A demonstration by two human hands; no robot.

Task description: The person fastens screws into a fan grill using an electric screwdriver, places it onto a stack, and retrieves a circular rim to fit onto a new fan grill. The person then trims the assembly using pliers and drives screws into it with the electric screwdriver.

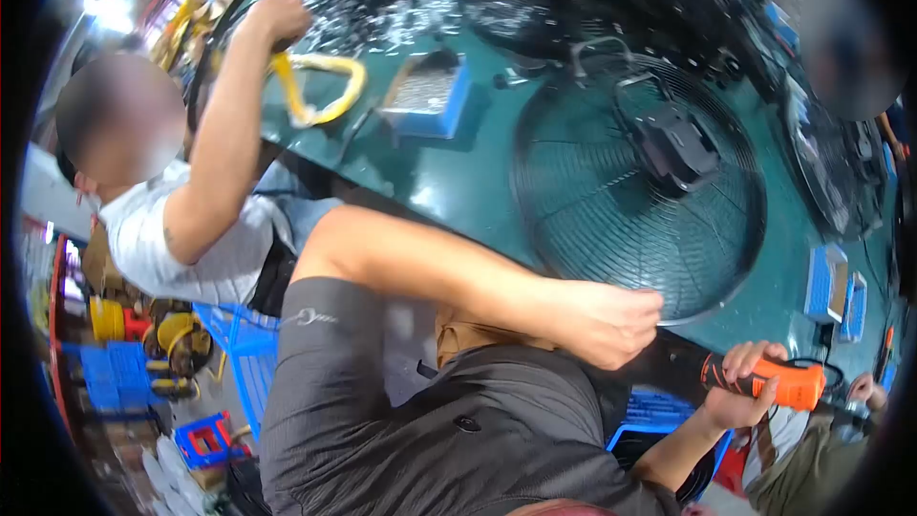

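Note:
My left hand (611, 323) is closed with its fingertips pinched together, near the front edge of a round black wire fan grille (640, 239). What it holds, if anything, is too small to name. My right hand (745, 387) is wrapped round an orange and black power tool (788, 384), whose dark end points left toward my left hand. The grille lies on the green table (478, 186), with a black motor housing (676, 148) on it.
A blue box of small parts (428, 96) and a yellow cable loop (334, 91) lie on the table. Blue bins (823, 282) and another fan (831, 148) are at right. A co-worker (201, 229) sits at left. Blue crates (115, 373) stand on the floor.

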